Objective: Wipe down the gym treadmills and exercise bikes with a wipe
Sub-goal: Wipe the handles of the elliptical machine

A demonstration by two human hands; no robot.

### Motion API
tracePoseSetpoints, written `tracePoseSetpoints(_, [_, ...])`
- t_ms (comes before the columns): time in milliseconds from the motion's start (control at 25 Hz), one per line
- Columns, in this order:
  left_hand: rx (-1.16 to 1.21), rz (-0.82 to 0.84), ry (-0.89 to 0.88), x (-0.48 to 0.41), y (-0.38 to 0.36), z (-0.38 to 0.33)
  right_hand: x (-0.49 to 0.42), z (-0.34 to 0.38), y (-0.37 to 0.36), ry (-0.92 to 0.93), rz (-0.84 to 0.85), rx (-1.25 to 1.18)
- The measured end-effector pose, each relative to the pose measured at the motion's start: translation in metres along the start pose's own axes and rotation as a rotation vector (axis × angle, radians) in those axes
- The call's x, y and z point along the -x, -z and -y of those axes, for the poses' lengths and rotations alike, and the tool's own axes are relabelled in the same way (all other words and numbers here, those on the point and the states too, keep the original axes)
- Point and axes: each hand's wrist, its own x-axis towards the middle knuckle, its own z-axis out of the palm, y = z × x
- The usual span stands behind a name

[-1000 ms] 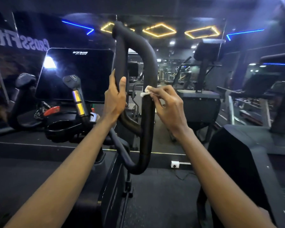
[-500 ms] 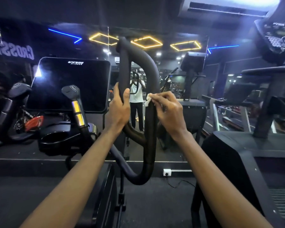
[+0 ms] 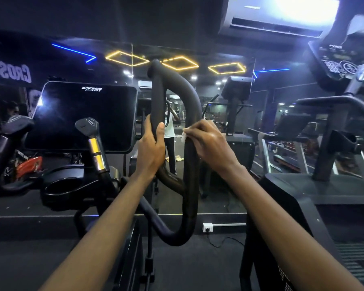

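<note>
The left hand (image 3: 150, 150) is wrapped around the left bar of a black looped handle (image 3: 190, 185), thumb on the near side. The right hand (image 3: 208, 143) has its fingers curled over the right bar at about the same height, pinching a small white wipe (image 3: 184, 136) against the padding. Only a scrap of the wipe shows at the fingertips, on the inner side of the bar; the rest is hidden under the hand.

Left of the handle stand a dark screen (image 3: 82, 116), a short grip (image 3: 95, 148) with shiny metal bands, and below it a black cup holder (image 3: 65, 185). To the right, close by, is a treadmill (image 3: 324, 196). A wall mirror (image 3: 267, 97) behind the machines reflects more gym equipment and yellow and blue ceiling lights. A white socket (image 3: 207, 227) sits low on the wall, just right of the bottom of the loop.
</note>
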Motion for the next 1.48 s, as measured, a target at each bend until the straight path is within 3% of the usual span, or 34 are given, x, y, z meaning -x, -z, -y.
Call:
tracePoseSetpoints(120, [-0.012,0.01,0.014,0.0,0.001,0.001,-0.024,-0.001,0.0,-0.001,0.0,0.025])
tracePoseSetpoints(320, [-0.011,0.019,0.026,0.003,0.001,-0.006,0.013,0.016,-0.008,-0.371,-0.324,-0.265])
tracePoseSetpoints(600, [-0.002,0.021,0.054,0.002,0.0,0.001,-0.038,-0.013,-0.007,-0.557,-0.414,-0.4])
tracePoseSetpoints(840, [-0.007,0.006,0.072,0.001,0.0,0.001,-0.008,-0.013,-0.018,-0.478,-0.421,-0.441])
tracePoseSetpoints(960, [-0.031,-0.016,0.08,0.001,-0.002,0.0,-0.034,-0.027,-0.018,-0.433,-0.433,-0.445])
tracePoseSetpoints(1320, [-0.074,-0.032,0.087,0.0,-0.003,0.002,-0.038,-0.035,-0.018,-0.021,-0.32,-0.208])
tracePoseSetpoints(1480, [-0.05,-0.016,0.048,0.001,-0.002,0.0,-0.07,-0.034,-0.011,0.02,-0.238,-0.076])
